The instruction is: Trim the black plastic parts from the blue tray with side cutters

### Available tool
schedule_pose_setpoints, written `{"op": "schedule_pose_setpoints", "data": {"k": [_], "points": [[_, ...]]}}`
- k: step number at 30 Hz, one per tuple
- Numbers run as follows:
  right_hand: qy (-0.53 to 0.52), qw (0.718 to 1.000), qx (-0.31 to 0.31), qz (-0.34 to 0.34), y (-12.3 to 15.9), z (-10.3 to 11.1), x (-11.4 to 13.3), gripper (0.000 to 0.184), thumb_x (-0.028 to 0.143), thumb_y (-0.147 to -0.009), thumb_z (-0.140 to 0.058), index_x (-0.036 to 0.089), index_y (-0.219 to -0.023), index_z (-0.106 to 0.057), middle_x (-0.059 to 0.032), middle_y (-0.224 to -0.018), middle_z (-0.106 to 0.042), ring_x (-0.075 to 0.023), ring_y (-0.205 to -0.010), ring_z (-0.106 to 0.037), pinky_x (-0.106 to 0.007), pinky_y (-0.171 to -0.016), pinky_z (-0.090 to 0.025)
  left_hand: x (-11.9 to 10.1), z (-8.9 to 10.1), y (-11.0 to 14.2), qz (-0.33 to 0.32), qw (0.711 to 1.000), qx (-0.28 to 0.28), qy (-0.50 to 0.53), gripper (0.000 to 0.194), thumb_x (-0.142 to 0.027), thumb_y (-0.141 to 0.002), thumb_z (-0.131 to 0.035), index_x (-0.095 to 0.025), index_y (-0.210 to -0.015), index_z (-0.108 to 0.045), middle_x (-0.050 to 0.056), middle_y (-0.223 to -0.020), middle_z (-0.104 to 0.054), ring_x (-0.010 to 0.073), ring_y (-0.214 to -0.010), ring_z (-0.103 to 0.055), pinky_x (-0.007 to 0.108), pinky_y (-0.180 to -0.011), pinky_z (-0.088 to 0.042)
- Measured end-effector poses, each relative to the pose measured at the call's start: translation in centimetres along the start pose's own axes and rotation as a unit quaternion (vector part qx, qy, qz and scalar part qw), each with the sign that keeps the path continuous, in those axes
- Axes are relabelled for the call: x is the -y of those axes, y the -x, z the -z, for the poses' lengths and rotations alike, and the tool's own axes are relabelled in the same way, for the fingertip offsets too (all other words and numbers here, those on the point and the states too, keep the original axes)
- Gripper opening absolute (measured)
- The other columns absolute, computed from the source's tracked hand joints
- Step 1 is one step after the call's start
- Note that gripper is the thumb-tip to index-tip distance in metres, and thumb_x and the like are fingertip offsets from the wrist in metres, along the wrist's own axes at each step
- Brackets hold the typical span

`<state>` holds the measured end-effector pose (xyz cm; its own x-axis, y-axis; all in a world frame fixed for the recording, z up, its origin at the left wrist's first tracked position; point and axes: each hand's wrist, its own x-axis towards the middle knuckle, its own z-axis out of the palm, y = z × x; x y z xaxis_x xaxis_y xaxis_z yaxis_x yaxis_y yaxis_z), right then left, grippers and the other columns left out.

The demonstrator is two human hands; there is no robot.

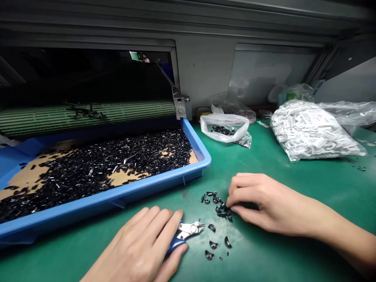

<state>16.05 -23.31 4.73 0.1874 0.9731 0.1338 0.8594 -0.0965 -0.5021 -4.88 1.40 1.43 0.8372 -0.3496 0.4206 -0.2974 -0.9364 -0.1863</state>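
My left hand (147,239) is wrapped round the blue handles of a pair of side cutters (189,229), whose metal jaws point right, slightly apart. My right hand (261,199) pinches at the edge of a small cluster of black plastic parts (217,200); its fingertips hide whatever is between them. Some of these parts are curved, others are thin toothed strips. Closer to me, just right of the cutter tips, lie several half-moon black pieces (213,244) and a few tiny scraps (221,258) on the green work surface (252,258).
A blue tray (164,174), lined with cardboard and full of black parts, stands at the left under a green ribbed conveyor belt (132,111) carrying some pieces. Behind are an opened plastic bag (225,129) of black parts and a large clear bag (315,131) of white parts.
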Motion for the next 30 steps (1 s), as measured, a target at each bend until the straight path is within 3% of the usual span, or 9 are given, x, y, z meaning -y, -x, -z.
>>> {"op": "schedule_pose_setpoints", "data": {"k": [6,12,16,30], "points": [[0.034,0.998,0.056,0.019,0.1,-0.7,0.4,0.014,0.021,-0.104,-0.062,0.022,-0.094,-0.072,-0.0018,-0.096,-0.066,-0.0167,-0.087,-0.062,-0.029,-0.078,-0.046,-0.4,-0.2,0.2,-0.008,1.0,-0.006,-0.003,0.032,-0.028,-0.109,-0.046,-0.011,-0.135,-0.056,0.011,-0.113,-0.071,0.0269,-0.098,-0.066,0.044,-0.095,-0.046],[0.06,0.996,0.068,0.001,0.6,-1.3,0.8,0.02,0.029,-0.107,-0.057,0.021,-0.092,-0.068,-0.0015,-0.088,-0.063,-0.0183,-0.081,-0.059,-0.032,-0.074,-0.045,-2.0,-0.3,-0.1,0.019,1.0,0.006,-0.02,0.038,-0.029,-0.114,-0.03,-0.013,-0.13,-0.061,0.007,-0.106,-0.073,0.0267,-0.099,-0.066,0.044,-0.095,-0.043],[0.058,0.995,0.086,-0.008,1.1,-1.1,1.4,0.015,0.018,-0.105,-0.057,0.023,-0.1,-0.07,-0.0014,-0.093,-0.065,-0.0183,-0.085,-0.063,-0.031,-0.076,-0.046,-2.3,-0.2,-0.6,0.021,1.0,0.012,-0.01,0.044,-0.032,-0.114,-0.027,-0.015,-0.124,-0.066,0.007,-0.103,-0.073,0.0267,-0.095,-0.066,0.043,-0.088,-0.042],[0.0,0.999,0.049,0.023,0.2,-2.9,1.5,0.016,0.027,-0.108,-0.058,0.021,-0.104,-0.072,-0.0021,-0.092,-0.065,-0.0178,-0.085,-0.059,-0.03,-0.075,-0.044,-3.4,0.8,-2.4,0.017,0.997,0.065,-0.027,0.043,-0.03,-0.111,-0.034,-0.012,-0.122,-0.071,0.008,-0.106,-0.074,0.0278,-0.092,-0.067,0.044,-0.081,-0.05]]}}
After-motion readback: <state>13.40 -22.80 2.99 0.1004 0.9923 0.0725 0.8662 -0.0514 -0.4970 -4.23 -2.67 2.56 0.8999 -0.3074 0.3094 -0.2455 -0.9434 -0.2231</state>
